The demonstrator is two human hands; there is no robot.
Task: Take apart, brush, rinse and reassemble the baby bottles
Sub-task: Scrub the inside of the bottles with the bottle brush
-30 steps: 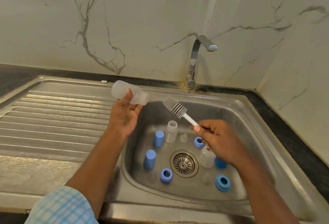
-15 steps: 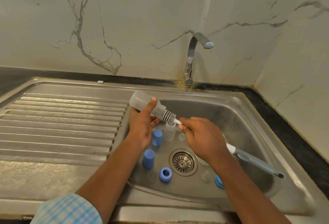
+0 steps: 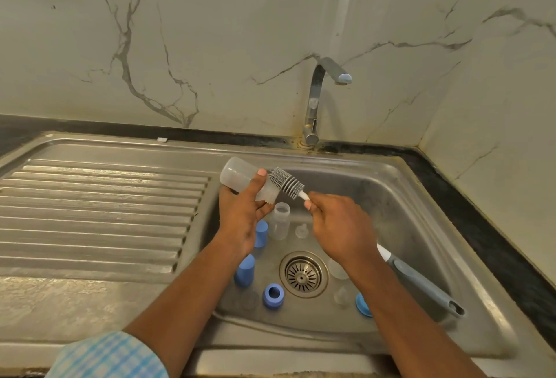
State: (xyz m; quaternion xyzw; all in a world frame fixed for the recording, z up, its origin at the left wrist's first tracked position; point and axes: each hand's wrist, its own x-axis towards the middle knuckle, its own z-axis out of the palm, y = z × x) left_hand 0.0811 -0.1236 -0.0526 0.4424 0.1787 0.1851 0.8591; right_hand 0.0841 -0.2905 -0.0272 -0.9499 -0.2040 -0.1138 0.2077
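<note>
My left hand [image 3: 240, 215] grips a clear baby bottle [image 3: 237, 177] lying sideways above the sink's left rim, its mouth pointing right. My right hand [image 3: 340, 227] holds a bottle brush [image 3: 285, 182] by its white shaft; the grey bristle head lies against the outside of the bottle's neck, and the grey handle [image 3: 421, 284] sticks out behind my wrist. In the sink basin [image 3: 406, 212] lie another clear bottle [image 3: 280, 221], two blue caps [image 3: 245, 269], a blue ring [image 3: 273, 295], a second blue ring [image 3: 362, 305] and clear teats [image 3: 301, 230].
The tap [image 3: 316, 101] stands behind the basin, its spout turned right, no water running. A ribbed steel draining board [image 3: 99, 212] lies to the left. The drain strainer [image 3: 302, 274] sits in the basin's middle. Marble walls close off the back and right.
Both hands came together: the bottle moved right and lower, the brush head swung left to the bottle's neck and now rests against its outside.
</note>
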